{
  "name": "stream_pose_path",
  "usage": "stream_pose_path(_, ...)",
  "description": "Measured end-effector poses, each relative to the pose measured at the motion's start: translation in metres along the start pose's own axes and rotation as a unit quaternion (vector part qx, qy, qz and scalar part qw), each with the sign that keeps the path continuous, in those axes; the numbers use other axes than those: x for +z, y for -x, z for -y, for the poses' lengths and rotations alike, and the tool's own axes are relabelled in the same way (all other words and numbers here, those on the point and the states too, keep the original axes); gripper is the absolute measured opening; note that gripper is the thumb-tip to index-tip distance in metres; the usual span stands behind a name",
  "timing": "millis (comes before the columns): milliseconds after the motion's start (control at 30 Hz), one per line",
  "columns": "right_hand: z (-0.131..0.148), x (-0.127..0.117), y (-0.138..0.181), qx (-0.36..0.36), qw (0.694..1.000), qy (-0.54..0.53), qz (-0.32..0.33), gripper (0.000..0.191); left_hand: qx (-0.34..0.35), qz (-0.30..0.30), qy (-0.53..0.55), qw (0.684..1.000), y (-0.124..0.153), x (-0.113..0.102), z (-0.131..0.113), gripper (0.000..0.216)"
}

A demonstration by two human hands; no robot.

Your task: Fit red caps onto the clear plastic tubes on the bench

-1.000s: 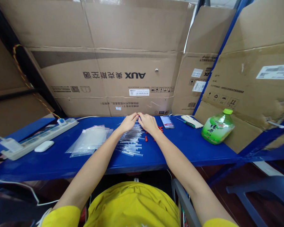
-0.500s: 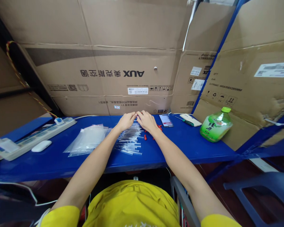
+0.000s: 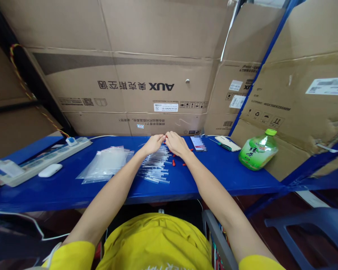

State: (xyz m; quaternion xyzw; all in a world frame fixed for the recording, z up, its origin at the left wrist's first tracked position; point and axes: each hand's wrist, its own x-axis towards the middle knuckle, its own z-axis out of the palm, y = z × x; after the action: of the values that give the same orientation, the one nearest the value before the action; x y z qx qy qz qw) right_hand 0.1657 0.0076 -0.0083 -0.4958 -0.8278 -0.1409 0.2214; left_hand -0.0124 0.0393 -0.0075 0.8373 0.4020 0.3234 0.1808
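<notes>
My left hand [image 3: 154, 144] and my right hand [image 3: 175, 144] meet fingertip to fingertip above the far part of the blue table. A bit of red shows between the pinched fingers, apparently a small red rubber bulb [image 3: 165, 139] in my right hand. Left of my left hand a thin clear end sticks out faintly, seemingly a tube held in its closed fingers. Under and in front of my left hand lies a pile of clear thin tubes [image 3: 154, 174]. Several loose red rubber bulbs [image 3: 174, 162] lie beneath and beside my right hand.
Clear plastic bags [image 3: 105, 163] lie left of the tubes. A power strip [image 3: 45, 161] and a white case [image 3: 50, 170] are further left. A phone [image 3: 197, 143], a green screwdriver [image 3: 224, 146] and a green tea bottle [image 3: 257, 150] stand or lie rightward. Cardboard [image 3: 157, 41] walls the back.
The view has shifted slightly. My hands stay together at nearly the same place, fingers moving a little, and a bit of red now shows between them.
</notes>
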Motion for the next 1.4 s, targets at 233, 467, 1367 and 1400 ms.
stream_pose_path(233, 0.002, 0.004, -0.001, -0.008, 1.0, 0.021, 0.012, 0.026, -0.006, 0.006, 0.034, 0.999, 0.001, -0.002, 0.001, 0.044)
stream_pose_path(467, 0.005, 0.009, -0.003, 0.007, 0.999, 0.034, 0.015, 0.025, -0.009, 0.006, 0.064, 0.998, 0.0, 0.001, 0.004, 0.045)
stream_pose_path(1367, -0.013, 0.003, 0.004, -0.009, 0.986, -0.16, -0.045, 0.034, -0.099, 0.014, 0.289, 0.952, -0.001, 0.006, -0.001, 0.028)
stream_pose_path(1400, -0.011, 0.002, 0.004, -0.007, 0.988, -0.147, -0.046, 0.034, -0.085, 0.003, 0.263, 0.961, -0.001, 0.006, 0.001, 0.03)
